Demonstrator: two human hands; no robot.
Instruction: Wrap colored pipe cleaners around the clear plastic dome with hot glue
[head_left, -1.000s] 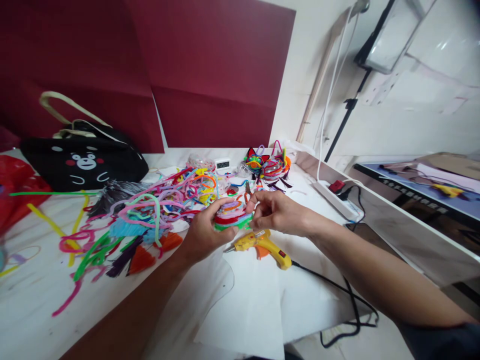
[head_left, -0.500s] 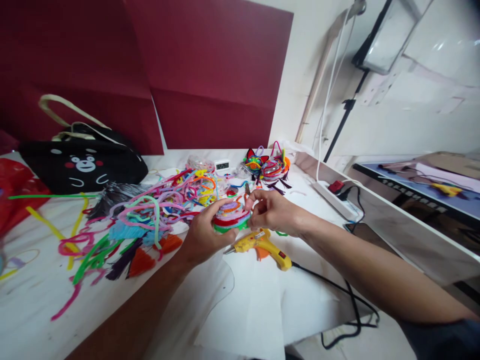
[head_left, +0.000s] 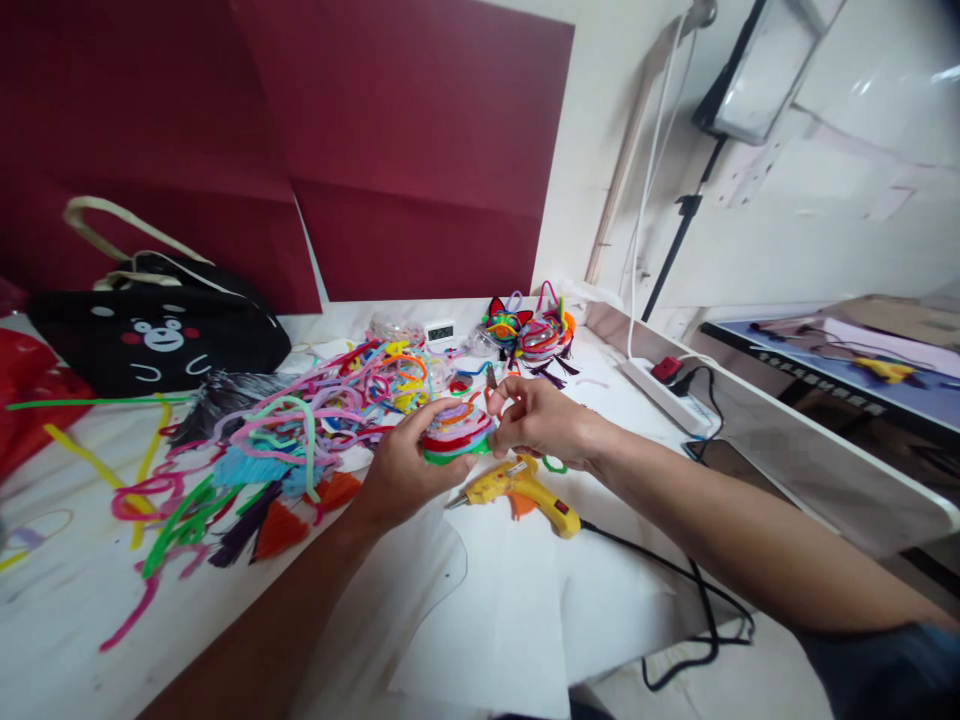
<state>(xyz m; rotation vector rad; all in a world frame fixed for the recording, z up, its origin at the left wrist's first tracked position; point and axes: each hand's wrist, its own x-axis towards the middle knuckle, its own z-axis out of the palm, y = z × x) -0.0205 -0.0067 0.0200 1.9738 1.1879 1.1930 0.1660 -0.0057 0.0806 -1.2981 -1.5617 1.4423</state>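
Observation:
Wrapped round the left side of a coiled pipe-cleaner ornament (head_left: 457, 430) is my left hand (head_left: 409, 465), thumb below and fingers behind. The ornament has stacked bands of purple, orange, pink, red and green. My right hand (head_left: 544, 422) is closed in a pinch at its right edge. A green pipe cleaner (head_left: 555, 465) shows below that hand and seems to run through its fingers to the ornament's green base; the fingertips partly hide it. Just below both hands a yellow hot glue gun (head_left: 517, 485) lies on the table, its nozzle pointing left.
A tangled heap of pipe cleaners (head_left: 300, 420) and tassels (head_left: 281, 530) spreads to the left, before a black bag (head_left: 161, 335). Finished-looking coiled ornaments (head_left: 544, 335) and a small digital clock (head_left: 440, 332) stand behind. A power strip (head_left: 667, 395) lies right; the glue gun's cord (head_left: 675, 572) trails beneath my right forearm.
The view has shifted slightly. Both hands keep their hold on the ornament, and more of the green pipe cleaner shows below my right hand.

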